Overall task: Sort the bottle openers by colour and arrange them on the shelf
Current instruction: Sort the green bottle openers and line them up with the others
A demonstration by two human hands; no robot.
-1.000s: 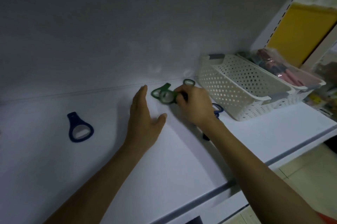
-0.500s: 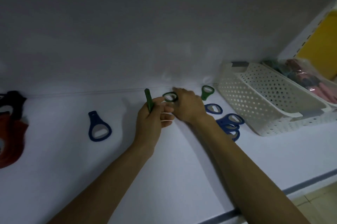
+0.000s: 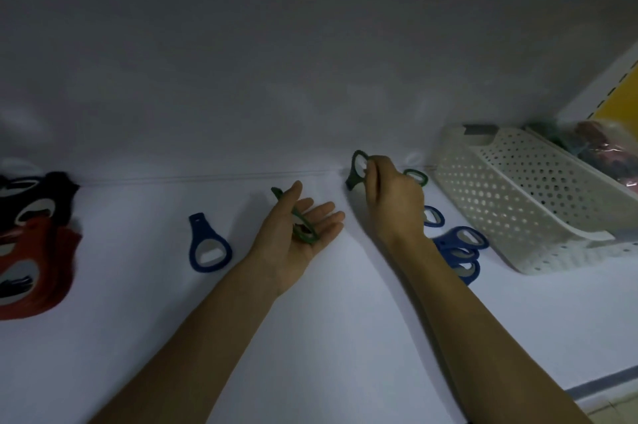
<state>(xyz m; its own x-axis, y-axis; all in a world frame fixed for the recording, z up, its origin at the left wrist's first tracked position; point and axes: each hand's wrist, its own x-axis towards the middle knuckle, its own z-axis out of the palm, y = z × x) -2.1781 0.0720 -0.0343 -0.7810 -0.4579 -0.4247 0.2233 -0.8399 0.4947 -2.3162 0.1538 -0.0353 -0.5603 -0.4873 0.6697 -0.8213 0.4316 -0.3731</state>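
Note:
My left hand [image 3: 300,233] lies palm up over the white shelf [image 3: 310,337], fingers straight, with a green bottle opener [image 3: 301,228] resting across the palm. My right hand [image 3: 393,195] pinches a second green opener [image 3: 356,170] and holds it upright just above the shelf near the back wall. Behind that hand a third green opener [image 3: 416,177] lies flat. One blue opener [image 3: 208,245] lies alone left of my left hand. A single blue opener [image 3: 434,216] and a blue pile [image 3: 461,251] lie right of my right wrist. Red openers [image 3: 34,271] and black openers [image 3: 31,202] are stacked at the far left.
A white perforated basket [image 3: 524,202] stands at the right, close to the blue pile. Beyond it is a second container holding wrapped items [image 3: 607,154], and a yellow panel [image 3: 621,102] sits at the far right. The shelf's front edge [image 3: 600,385] runs at the lower right.
My left hand has opened from a pinch to palm up, the green opener now lying in it. My right hand has lifted another green opener off the shelf.

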